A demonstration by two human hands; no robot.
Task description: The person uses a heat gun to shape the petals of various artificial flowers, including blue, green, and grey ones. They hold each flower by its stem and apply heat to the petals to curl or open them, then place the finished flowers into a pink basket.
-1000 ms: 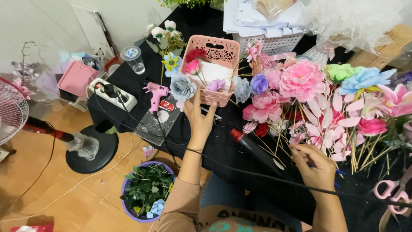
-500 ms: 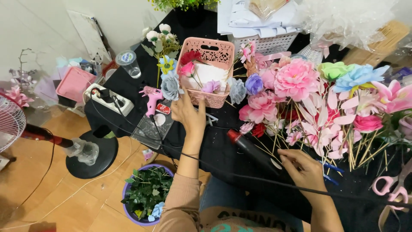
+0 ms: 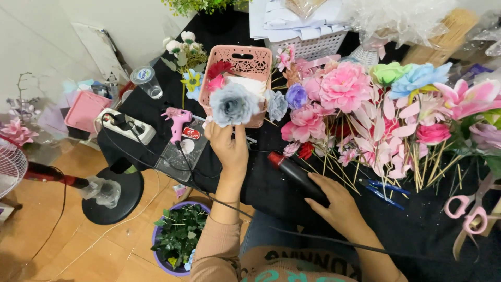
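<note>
Floor point(image 3: 62, 245): warm orange-brown tiles with pale grout lines. Wall point(image 3: 47, 47): plain white, evenly lit. Work surface — a table point(image 3: 271, 188) covered in black. A fan point(image 3: 10, 167) on a round black base point(image 3: 112, 196) stands beside it — cables trail across the floor.

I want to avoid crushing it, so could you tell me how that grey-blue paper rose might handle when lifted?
The grey-blue rose, held by the left hand, probably weighs little. Its thin layered petals likely crumple under firm pressure.
</note>
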